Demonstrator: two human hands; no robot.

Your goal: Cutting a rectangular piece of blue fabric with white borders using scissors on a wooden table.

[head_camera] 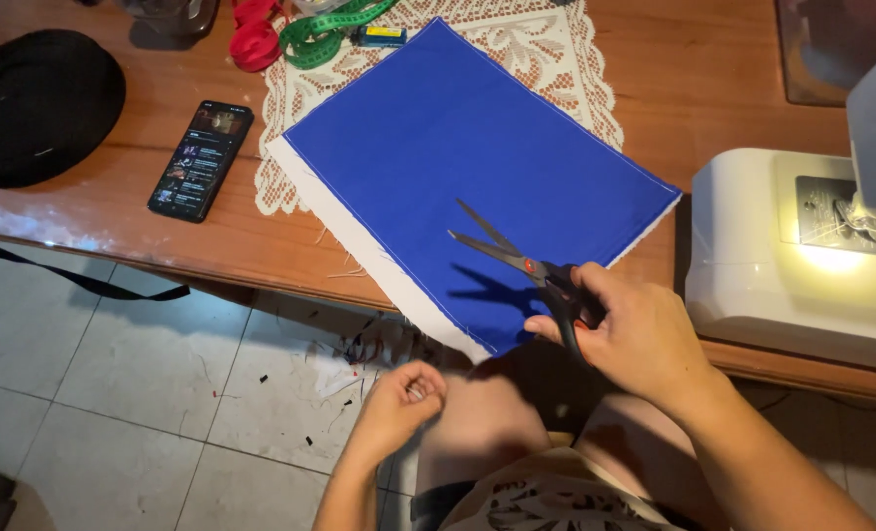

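Near the wooden counter (713, 79) edge, right hand (634, 339) grips open black-handled scissors (521, 261) over blue rectangular cloth (477, 167); left hand (398, 403) is loosely curled below, centre frame.

The right hand (639, 339) grips a pair of black-handled scissors (521, 264), blades parted and held just above a blue fabric panel (457, 147) with a white edge strip, which overhangs the near edge of the wooden table (723, 69). The left hand (398, 403) sits loosely curled below the table edge, over the knee, pinching something too small to tell. A lace doily (546, 54) lies under the fabric. A phone (202, 159), a black hat (34, 103) and a green tape measure (325, 34) lie to the left; a white sewing machine (792, 256) stands lit at right
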